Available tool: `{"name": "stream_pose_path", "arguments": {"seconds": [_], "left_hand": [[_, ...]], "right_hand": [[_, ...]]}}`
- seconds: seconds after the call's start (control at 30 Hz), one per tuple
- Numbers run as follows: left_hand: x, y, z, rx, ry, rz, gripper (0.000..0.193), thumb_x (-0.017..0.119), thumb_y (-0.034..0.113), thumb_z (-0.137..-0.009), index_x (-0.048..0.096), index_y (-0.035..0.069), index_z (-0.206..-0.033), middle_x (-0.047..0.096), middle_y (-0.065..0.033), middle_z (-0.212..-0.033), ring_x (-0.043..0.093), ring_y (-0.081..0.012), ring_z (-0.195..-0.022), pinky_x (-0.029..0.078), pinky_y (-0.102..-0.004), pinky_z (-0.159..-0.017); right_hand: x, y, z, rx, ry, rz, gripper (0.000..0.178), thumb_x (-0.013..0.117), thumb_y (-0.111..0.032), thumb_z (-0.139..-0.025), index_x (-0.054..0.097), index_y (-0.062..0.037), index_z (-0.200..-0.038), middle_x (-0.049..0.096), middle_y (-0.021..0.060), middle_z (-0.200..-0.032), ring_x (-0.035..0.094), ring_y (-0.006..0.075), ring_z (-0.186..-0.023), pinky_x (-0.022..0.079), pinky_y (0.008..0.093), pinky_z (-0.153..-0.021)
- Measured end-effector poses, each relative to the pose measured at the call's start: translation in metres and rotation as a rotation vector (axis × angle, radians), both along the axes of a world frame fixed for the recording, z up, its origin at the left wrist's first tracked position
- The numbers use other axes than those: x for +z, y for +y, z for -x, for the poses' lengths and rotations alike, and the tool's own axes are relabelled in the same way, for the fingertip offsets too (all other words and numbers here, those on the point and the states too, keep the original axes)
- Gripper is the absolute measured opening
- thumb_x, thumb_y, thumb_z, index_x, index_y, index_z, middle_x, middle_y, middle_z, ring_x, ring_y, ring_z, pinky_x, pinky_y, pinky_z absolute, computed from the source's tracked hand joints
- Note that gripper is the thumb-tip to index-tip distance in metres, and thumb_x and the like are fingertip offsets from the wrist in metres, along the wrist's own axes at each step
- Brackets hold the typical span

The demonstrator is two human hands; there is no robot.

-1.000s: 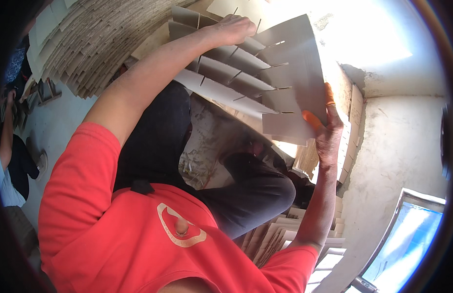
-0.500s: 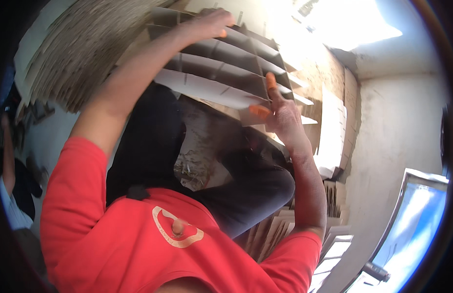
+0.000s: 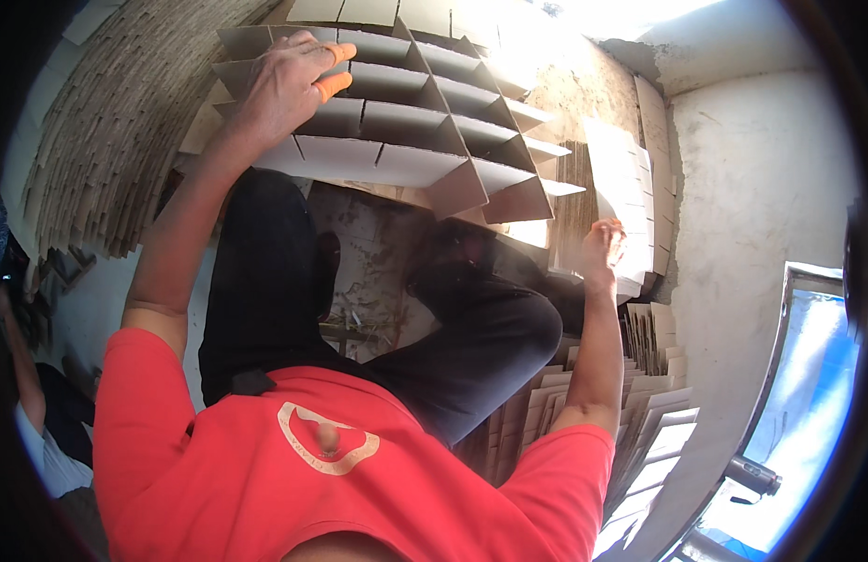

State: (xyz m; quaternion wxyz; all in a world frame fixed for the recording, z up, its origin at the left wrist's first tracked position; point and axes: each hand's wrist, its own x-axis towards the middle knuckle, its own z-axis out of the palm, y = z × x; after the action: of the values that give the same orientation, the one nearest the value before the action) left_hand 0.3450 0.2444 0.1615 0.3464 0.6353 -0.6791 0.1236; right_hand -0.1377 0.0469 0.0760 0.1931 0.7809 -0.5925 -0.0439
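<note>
A cardboard divider grid (image 3: 397, 126) of interlocked strips stands in front of my knees, with long strips crossed by two shorter ones on its right side. My left hand (image 3: 289, 89) is over its left part. Orange covers sit on that thumb and forefinger, which are apart on either side of a long strip's top edge. Off to the right, my right hand (image 3: 604, 248) is at the near end of a stack of pale cardboard strips (image 3: 631, 192). Its fingers are curled around the end of a strip, though glare blurs the fingertips.
Tall piles of cardboard strips (image 3: 125, 122) rise at the far left. More cardboard pieces (image 3: 546, 403) stand on edge beside my right leg. A pale wall (image 3: 762, 178) borders the right side. Another person's arm (image 3: 24, 361) shows at the left rim.
My right hand has left the grid and moved right to the strip stack. My left hand has shifted left and nearer along the grid, its thumb and forefinger now spread.
</note>
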Motion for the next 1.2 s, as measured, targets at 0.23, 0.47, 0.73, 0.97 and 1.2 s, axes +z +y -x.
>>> {"name": "stream_pose_path", "arguments": {"seconds": [0.23, 0.47, 0.73, 0.97, 1.2], "left_hand": [[-0.001, 0.018, 0.001, 0.047, 0.026, -0.028, 0.033, 0.076, 0.008, -0.074, 0.068, 0.0, -0.106, 0.069, -0.01, -0.1, 0.062, -0.0237, -0.088, 0.049, -0.0336, -0.081], [-0.007, 0.043, 0.001, 0.0, 0.1, -0.147, 0.042, 0.077, 0.021, -0.074, 0.067, 0.003, -0.111, 0.069, -0.0092, -0.106, 0.058, -0.0257, -0.104, 0.044, -0.0371, -0.093], [-0.024, 0.054, 0.018, -0.025, -0.046, -0.122, 0.043, 0.081, 0.018, -0.064, 0.065, 0.008, -0.102, 0.059, -0.0029, -0.093, 0.054, -0.0232, -0.095, 0.039, -0.041, -0.092], [-0.045, 0.054, 0.018, -0.071, 0.05, -0.144, 0.016, 0.072, 0.012, -0.07, 0.067, 0.006, -0.084, 0.061, -0.0025, -0.073, 0.056, -0.0215, -0.075, 0.047, -0.0376, -0.069], [-0.047, 0.052, 0.021, -0.123, 0.065, -0.111, 0.007, 0.068, 0.006, -0.07, 0.064, 0.006, -0.076, 0.058, -0.0061, -0.066, 0.055, -0.0236, -0.067, 0.047, -0.0382, -0.059]], "right_hand": [[0.035, -0.03, 0.014, 0.159, -0.581, -0.155, 0.025, 0.076, -0.014, -0.073, 0.059, -0.0029, -0.087, 0.058, 0.0141, -0.062, 0.056, 0.0325, -0.056, 0.046, 0.0426, -0.057], [0.146, 0.014, -0.049, 0.559, -0.488, 0.396, 0.029, 0.063, -0.004, -0.088, 0.061, 0.0019, -0.117, 0.064, 0.0173, -0.115, 0.068, 0.0192, -0.068, 0.053, 0.0334, -0.059], [0.231, 0.089, -0.178, 0.596, -1.265, -0.261, 0.043, 0.067, 0.003, -0.081, 0.061, 0.0006, -0.124, 0.072, 0.0054, -0.09, 0.061, 0.0065, -0.078, 0.05, 0.0223, -0.075], [0.203, 0.093, -0.227, 0.746, -1.128, -0.381, 0.046, 0.066, 0.003, -0.082, 0.059, -0.001, -0.127, 0.072, 0.0087, -0.094, 0.063, 0.0081, -0.085, 0.051, 0.0243, -0.078], [0.182, 0.099, -0.251, 0.74, -0.985, -0.419, 0.043, 0.068, 0.004, -0.079, 0.063, -0.0029, -0.122, 0.071, 0.0051, -0.088, 0.056, 0.0066, -0.075, 0.05, 0.0239, -0.072]]}}
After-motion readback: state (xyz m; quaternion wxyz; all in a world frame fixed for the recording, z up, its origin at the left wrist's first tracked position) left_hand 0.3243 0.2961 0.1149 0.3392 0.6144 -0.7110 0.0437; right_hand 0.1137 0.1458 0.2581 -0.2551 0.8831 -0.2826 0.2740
